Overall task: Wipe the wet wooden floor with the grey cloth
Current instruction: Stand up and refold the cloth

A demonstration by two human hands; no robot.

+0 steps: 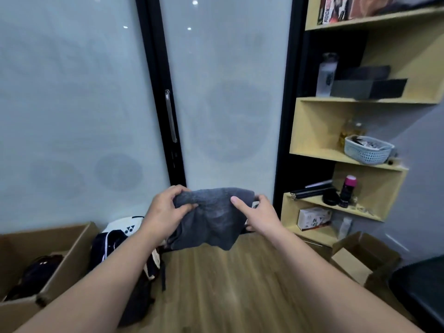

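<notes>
Head view: single frame, looking forward and down over both forearms.
Grey cloth (211, 217): held up in the air between the two hands, above the wooden floor and not touching it; bunched along its top edge, lower part hanging loose in folds.
Left hand (165, 212): grips the cloth's upper left corner, fingers curled over the top edge, thumb pressed into the fabric from the front.
Right hand (260, 212): holds the cloth's upper right edge; thumb lies across the front of the fabric, fingers curl behind it.
Wooden floor (228, 284): light brown planks running away from the camera, below the cloth; wetness cannot be judged, the surface is blurred.
Sliding doors (228, 92): frosted glass panels in black frames, directly behind the cloth; a metal handle (170, 116) on the centre frame.
Left side: open cardboard box (48, 255) holding dark items; just right of it a dark and white bag (122, 239) on the floor.
Right side: yellow shelf unit (336, 152) carrying a pale blue basket (367, 150), a pink-capped bottle (348, 191) and a small white box (313, 218).
Lower right: second open cardboard box (360, 260) beside a dark chair seat (422, 284).
</notes>
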